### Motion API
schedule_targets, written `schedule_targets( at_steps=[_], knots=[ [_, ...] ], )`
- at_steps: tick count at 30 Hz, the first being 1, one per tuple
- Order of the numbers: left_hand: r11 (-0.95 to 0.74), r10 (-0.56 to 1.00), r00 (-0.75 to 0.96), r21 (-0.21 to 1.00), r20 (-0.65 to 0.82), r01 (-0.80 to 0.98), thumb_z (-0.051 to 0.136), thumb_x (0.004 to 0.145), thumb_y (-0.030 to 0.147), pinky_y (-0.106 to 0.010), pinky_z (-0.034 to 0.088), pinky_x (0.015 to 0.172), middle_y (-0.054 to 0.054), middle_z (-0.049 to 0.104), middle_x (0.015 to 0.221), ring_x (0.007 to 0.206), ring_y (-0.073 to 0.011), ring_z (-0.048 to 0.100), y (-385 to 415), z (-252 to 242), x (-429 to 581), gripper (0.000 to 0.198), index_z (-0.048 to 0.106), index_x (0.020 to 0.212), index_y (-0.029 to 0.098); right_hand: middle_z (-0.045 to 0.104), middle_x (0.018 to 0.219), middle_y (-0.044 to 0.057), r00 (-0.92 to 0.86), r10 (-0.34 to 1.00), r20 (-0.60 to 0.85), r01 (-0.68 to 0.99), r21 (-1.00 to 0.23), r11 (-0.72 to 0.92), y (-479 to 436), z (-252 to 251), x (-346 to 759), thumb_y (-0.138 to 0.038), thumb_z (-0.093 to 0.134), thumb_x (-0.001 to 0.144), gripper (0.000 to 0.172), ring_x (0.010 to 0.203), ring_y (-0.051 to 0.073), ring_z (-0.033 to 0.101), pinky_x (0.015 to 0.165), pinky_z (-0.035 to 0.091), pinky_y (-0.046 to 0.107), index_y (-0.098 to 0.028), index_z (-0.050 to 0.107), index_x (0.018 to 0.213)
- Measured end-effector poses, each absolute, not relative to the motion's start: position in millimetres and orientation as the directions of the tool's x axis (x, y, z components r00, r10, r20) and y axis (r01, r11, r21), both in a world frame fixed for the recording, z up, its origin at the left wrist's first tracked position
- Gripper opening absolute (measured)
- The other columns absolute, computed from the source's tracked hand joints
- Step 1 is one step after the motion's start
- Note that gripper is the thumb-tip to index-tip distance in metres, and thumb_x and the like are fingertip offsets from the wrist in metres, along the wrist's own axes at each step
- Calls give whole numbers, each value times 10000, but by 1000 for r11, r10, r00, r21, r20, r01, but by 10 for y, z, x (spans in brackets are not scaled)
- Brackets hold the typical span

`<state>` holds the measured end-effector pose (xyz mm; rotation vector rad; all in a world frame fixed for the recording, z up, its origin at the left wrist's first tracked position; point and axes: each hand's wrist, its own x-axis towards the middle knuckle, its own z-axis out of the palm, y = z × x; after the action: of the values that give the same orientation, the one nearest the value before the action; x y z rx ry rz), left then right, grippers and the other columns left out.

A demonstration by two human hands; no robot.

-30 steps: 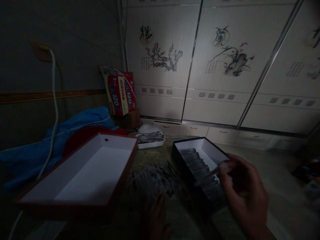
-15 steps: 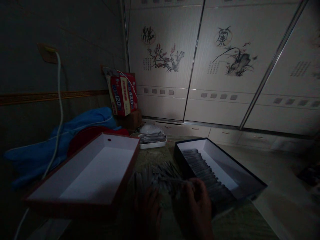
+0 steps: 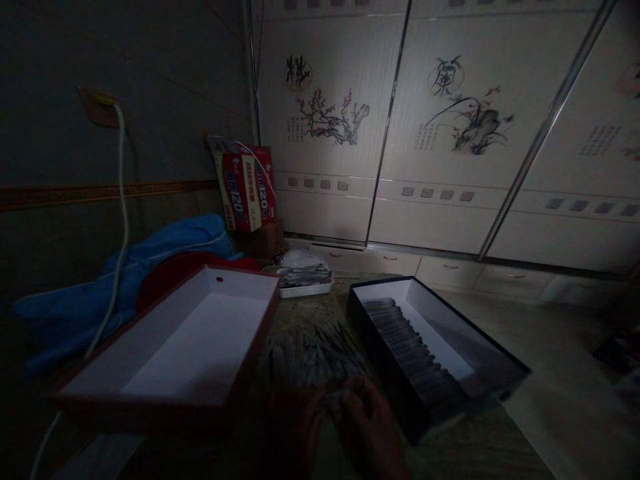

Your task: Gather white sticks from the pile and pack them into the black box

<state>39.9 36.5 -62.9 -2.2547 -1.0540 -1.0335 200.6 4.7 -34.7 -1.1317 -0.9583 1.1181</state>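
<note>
Close together at the near side of the table are my left hand [image 3: 296, 413] and my right hand [image 3: 373, 423]. Between their fingertips shows a thin greyish stick-like piece [image 3: 331, 397], its kind too dark to make out. My right hand pinches it, and my left fingers are curled at its other end. Just beyond lies a loose pile of similar slender pieces [image 3: 315, 350]. To the right stands a dark-rimmed box [image 3: 450, 303] with a row of thin dark pieces [image 3: 415, 353] along its left side.
On the left an open red-edged box [image 3: 190, 347] has a bare white inside. A white tray [image 3: 306, 291] with more slender pieces sits behind. Blue cloth [image 3: 165, 247], a white cable [image 3: 120, 200] and a red carton [image 3: 245, 190] are along the wall.
My right hand has moved left, away from the dark box, bringing the thin piece to my left hand. My left hand has drawn back slightly from the pile, its fingers now curled.
</note>
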Motion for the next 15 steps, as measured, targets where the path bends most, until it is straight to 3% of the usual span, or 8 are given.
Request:
schedule_targets(
  at_steps=[3, 8, 12, 15],
  knots=[
    [-624, 464, 428, -58, 776, 780, 536, 875, 264, -393, 413, 819, 39, 691, 730, 682, -167, 649, 402, -656, 388, 164, 631, 1008, 269, 590, 698, -14, 112, 994, 16, -125, -992, 30, 45, -371, 2078, -502, 634, 781, 330, 634, 128, 555, 580, 426, 220, -183, 571, 837],
    [-646, 519, 421, 19, 744, 763, 390, 926, 209, -409, 417, 806, 29, 682, 762, 704, -177, 631, 362, -555, 414, 257, 629, 987, 283, 629, 763, 38, -59, 989, 136, 214, -966, 145, 26, -391, 2189, -554, 465, 875, 445, 681, 149, 563, 625, 426, 247, -162, 662, 950],
    [-683, 445, 460, -41, 768, 729, 387, 915, 167, -355, 455, 660, 7, 651, 685, 646, -171, 600, 319, -451, 441, 280, 642, 840, 254, 533, 648, -16, -203, 979, 9, 277, -959, 66, -4, -433, 2227, -610, 428, 866, 499, 587, 116, 493, 549, 386, 217, -162, 645, 902],
    [-714, 395, 462, -51, 794, 698, 395, 930, 227, -272, 428, 534, 33, 615, 601, 566, -122, 569, 320, -437, 405, 292, 629, 760, 269, 535, 693, -20, -283, 954, -101, 273, -962, -20, -56, -432, 2265, -649, 467, 826, 498, 611, 112, 491, 550, 389, 204, -189, 636, 914]
  ],
)
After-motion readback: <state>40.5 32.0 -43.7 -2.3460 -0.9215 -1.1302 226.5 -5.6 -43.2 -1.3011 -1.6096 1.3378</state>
